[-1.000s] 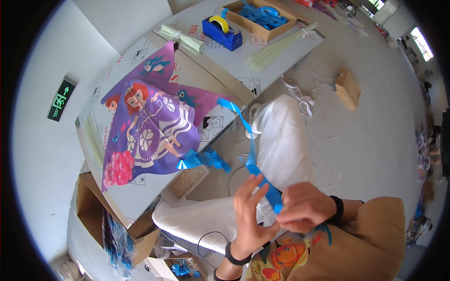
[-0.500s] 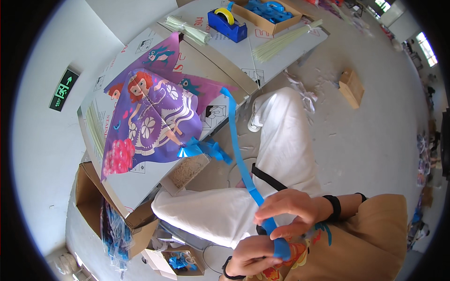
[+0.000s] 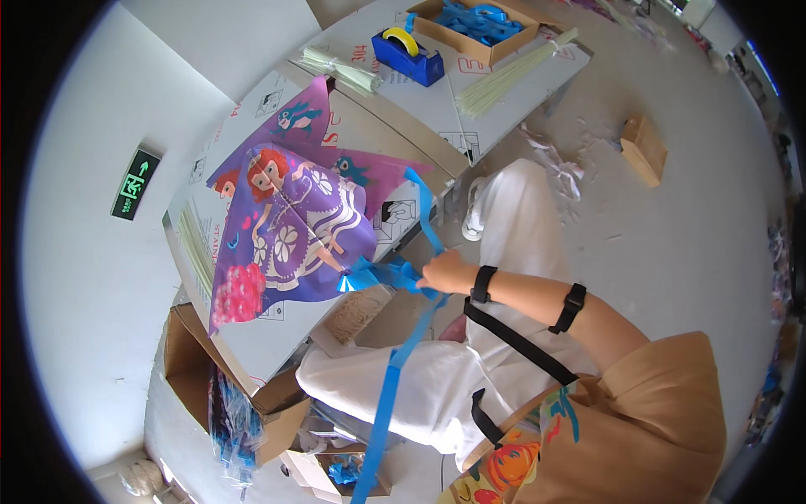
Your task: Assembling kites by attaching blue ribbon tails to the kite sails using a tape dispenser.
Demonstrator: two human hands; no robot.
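Observation:
A purple kite [image 3: 290, 231] with a cartoon print lies flat on the table [image 3: 382, 139]. Blue ribbon tails [image 3: 379, 273] bunch at its lower corner. My right hand [image 3: 442, 272] reaches out to that bunch and is closed on the blue ribbon. From there one long strip of ribbon [image 3: 388, 378] runs taut down over my white trousers to the lower edge of the picture. Another strip [image 3: 424, 206] loops up to the kite's right tip. My left hand is out of sight below the frame.
At the table's far end are a blue tape dispenser [image 3: 409, 55], a cardboard tray of blue parts [image 3: 474, 25] and bundles of pale thin rods [image 3: 512, 71]. An open carton [image 3: 218, 395] with packed kites stands under the table. A small box [image 3: 645, 149] and scraps lie on the floor.
My right hand has moved from near my chest out to the kite's lower corner, sliding along the ribbon. My left hand has dropped out of view, and the ribbon is now stretched long.

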